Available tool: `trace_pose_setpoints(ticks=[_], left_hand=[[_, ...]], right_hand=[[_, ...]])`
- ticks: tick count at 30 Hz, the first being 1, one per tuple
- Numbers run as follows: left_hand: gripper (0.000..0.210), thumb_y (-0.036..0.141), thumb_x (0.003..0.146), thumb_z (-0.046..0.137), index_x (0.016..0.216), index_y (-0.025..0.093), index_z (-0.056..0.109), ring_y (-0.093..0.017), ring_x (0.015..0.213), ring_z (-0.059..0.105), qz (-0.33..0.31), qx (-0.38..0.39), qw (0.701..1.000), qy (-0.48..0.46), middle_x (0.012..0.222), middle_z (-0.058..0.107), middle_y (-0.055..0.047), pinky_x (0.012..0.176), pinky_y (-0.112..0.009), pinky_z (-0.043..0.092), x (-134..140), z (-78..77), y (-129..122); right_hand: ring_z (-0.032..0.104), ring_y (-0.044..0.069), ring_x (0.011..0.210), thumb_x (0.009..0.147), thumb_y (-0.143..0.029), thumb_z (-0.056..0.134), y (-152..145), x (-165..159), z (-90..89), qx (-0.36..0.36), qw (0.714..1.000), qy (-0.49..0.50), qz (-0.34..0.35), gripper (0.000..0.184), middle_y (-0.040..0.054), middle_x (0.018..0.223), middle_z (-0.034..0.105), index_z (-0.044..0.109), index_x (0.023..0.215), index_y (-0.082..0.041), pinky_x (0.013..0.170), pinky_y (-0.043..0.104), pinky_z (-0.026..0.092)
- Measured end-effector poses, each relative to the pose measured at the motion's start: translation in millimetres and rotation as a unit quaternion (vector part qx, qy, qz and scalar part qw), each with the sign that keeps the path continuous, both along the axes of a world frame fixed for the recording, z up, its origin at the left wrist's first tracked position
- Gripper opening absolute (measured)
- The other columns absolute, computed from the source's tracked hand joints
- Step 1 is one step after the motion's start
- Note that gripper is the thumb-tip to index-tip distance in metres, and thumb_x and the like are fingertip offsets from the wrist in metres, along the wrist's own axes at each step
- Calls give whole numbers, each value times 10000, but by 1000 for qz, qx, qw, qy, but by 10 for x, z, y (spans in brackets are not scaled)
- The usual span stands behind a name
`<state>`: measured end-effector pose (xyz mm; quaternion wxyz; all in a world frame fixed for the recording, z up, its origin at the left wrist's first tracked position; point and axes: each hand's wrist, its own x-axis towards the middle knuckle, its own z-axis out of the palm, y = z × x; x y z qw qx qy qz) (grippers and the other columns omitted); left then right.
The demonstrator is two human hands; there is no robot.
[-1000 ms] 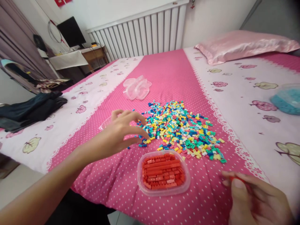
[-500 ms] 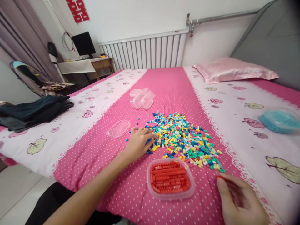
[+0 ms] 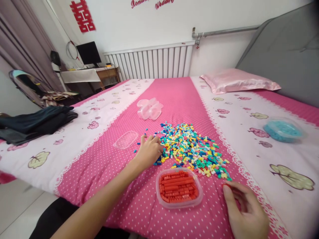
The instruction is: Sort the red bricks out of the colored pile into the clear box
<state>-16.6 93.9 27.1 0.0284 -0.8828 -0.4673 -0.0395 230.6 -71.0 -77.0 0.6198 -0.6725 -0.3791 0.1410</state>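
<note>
A loose heap of small multicoloured building blocks [image 3: 190, 146] is spread on the pink dotted bedding. My left hand [image 3: 149, 151] rests at the heap's left edge, fingers bent and apart, fingertips among the blocks. What lies under its palm is hidden. Lower right, my right hand [image 3: 245, 209] is closed, with a small red building block [image 3: 226, 186] pinched between thumb and forefinger. More red shows inside its curled fingers. Between the hands stands a clear plastic box [image 3: 179, 206], filled with rows of red blocks [image 3: 178, 186], some joined into long bars.
A clear lid [image 3: 126, 139] lies left of the heap. Behind it are stacked clear plastic containers [image 3: 149, 109]. A box of light-blue blocks [image 3: 284, 130] stands at the right. Dark folded clothes [image 3: 37, 122] lie on the left, and a pink pillow [image 3: 239, 80] sits at the far right.
The camera view has tilted up and shifted slightly right. My left hand has moved little at the heap's edge. My right hand still pinches the red block.
</note>
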Motion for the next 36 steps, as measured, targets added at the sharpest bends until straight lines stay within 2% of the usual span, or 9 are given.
trace_pose_setpoints(ticks=[5,10,14,22,27,32,36], left_hand=[[220,71,799,624,786,230,775,-301,1071,551,-27,-12,999,12,1028,666,-98,1018,-598,272,68,38,50],[132,86,747,653,743,187,737,-294,1015,565,-50,-8,999,-8,1004,667,-104,976,-575,298,46,71,86],[81,143,771,671,760,203,724,-263,1006,572,-66,-6,997,-47,954,702,-59,995,-538,268,-29,62,83],[41,253,809,719,825,215,727,-222,927,609,-30,4,989,-147,859,744,-27,961,-459,262,-241,10,6],[40,237,846,710,883,236,725,-209,914,613,-55,-4,984,-172,881,768,3,928,-421,248,-245,177,-155],[103,260,945,654,896,288,741,-182,868,606,-133,-38,980,-145,854,765,37,885,-393,246,-96,407,-411],[165,195,960,608,841,217,719,-204,860,593,-132,-19,984,-116,811,737,-14,873,-407,263,-25,388,-384]], right_hand=[[669,219,815,838,-483,695,-3,0,3,8,1000,-2,5,330,76,942,703,695,955,-174,790,375,544],[671,218,822,840,-471,702,0,-8,8,13,1000,4,13,315,74,946,704,698,957,-179,800,373,545],[683,216,838,839,-457,710,-6,-15,7,16,1000,22,14,302,75,964,713,697,965,-183,820,370,549],[702,218,852,845,-437,708,2,-41,53,16,1000,16,15,284,87,980,736,706,968,-181,840,376,556],[705,221,843,844,-425,709,-3,-36,70,17,1000,4,15,281,94,973,740,705,971,-174,826,381,565],[703,225,834,843,-422,706,-17,-28,74,6,1000,-5,8,283,93,956,742,711,970,-168,824,391,567],[702,231,853,856,-426,694,-30,-18,64,4,1000,-14,12,287,101,978,740,710,981,-168,833,400,563]])
